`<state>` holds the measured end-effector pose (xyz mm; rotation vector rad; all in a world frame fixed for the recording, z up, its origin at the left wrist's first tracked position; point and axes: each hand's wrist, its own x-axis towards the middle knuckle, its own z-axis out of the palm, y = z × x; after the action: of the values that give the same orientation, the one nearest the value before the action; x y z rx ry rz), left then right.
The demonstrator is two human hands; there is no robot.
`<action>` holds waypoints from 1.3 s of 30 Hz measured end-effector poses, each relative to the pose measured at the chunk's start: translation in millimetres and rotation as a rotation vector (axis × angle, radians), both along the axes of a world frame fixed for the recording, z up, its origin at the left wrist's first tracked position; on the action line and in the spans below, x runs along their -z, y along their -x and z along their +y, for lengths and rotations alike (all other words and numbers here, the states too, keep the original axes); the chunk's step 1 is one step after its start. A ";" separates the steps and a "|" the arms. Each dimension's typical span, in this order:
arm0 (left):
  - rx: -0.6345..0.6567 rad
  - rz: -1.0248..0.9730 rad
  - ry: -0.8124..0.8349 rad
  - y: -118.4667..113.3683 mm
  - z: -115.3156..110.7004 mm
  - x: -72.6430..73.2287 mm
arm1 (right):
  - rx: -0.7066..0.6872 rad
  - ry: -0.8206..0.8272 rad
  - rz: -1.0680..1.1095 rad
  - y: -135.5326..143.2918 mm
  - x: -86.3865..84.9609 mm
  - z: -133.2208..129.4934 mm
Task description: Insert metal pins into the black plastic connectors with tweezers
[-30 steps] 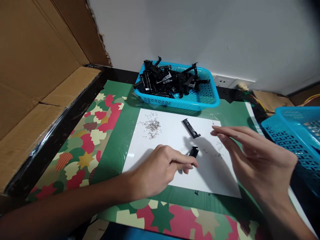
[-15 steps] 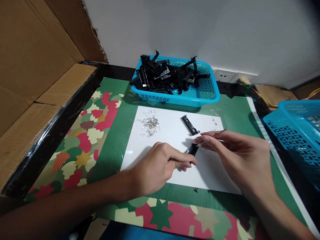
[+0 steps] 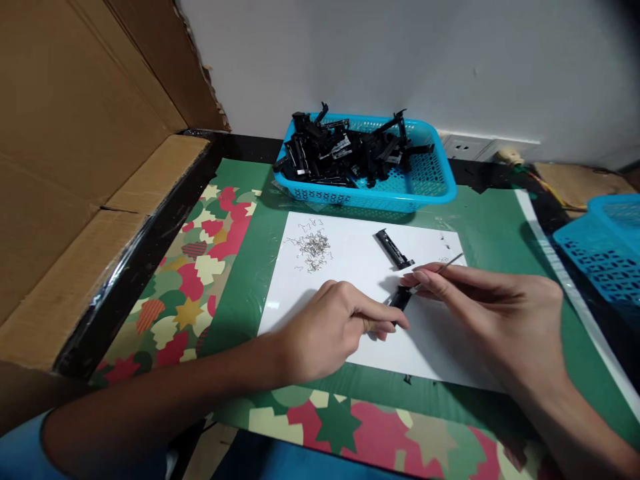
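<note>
My left hand [image 3: 340,323] is closed on a small black plastic part [image 3: 401,298], pinching its near end low over a white sheet [image 3: 345,267]. My right hand [image 3: 493,310] is closed round a thin metal tool [image 3: 449,262], whose tip meets the far end of that part. Whether the tool is a pick or tweezers, I cannot tell. Just beyond my fingers lies a second, longer black plastic part [image 3: 393,249]. A pile of small bent wire pieces [image 3: 314,247] rests on the left of the sheet. My fingers partly hide the held part.
A blue basket [image 3: 370,197] heaped with black plastic parts [image 3: 345,150] stands behind the sheet. Another blue basket [image 3: 595,247] is at the right. Cardboard [image 3: 90,267] borders the left side, and a wall socket [image 3: 467,147] sits behind.
The whole scene has shifted slightly right in view as the camera turned. Both hands keep their grips, and more of the metal tool's back end shows above my right hand.
</note>
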<state>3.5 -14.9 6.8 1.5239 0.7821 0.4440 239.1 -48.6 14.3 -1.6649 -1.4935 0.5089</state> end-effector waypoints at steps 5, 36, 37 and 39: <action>0.002 0.003 0.018 1.5 1.6 1.6 | -0.015 -0.015 0.020 3.3 4.9 -0.2; -0.475 -0.244 -0.108 6.7 31.2 -8.1 | 0.389 -0.052 -0.987 -221.1 -86.6 -83.5; -0.477 -0.248 -0.093 6.2 31.7 -6.5 | 0.401 -0.057 -0.999 -229.2 -80.3 -89.2; -0.464 -0.247 -0.055 5.0 31.0 -4.2 | 0.340 -0.066 -0.977 -228.4 -76.4 -87.7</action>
<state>-1.4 16.1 11.0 1.2989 0.9318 0.9851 467.5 -136.3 90.7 -2.1817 -1.7580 -0.6350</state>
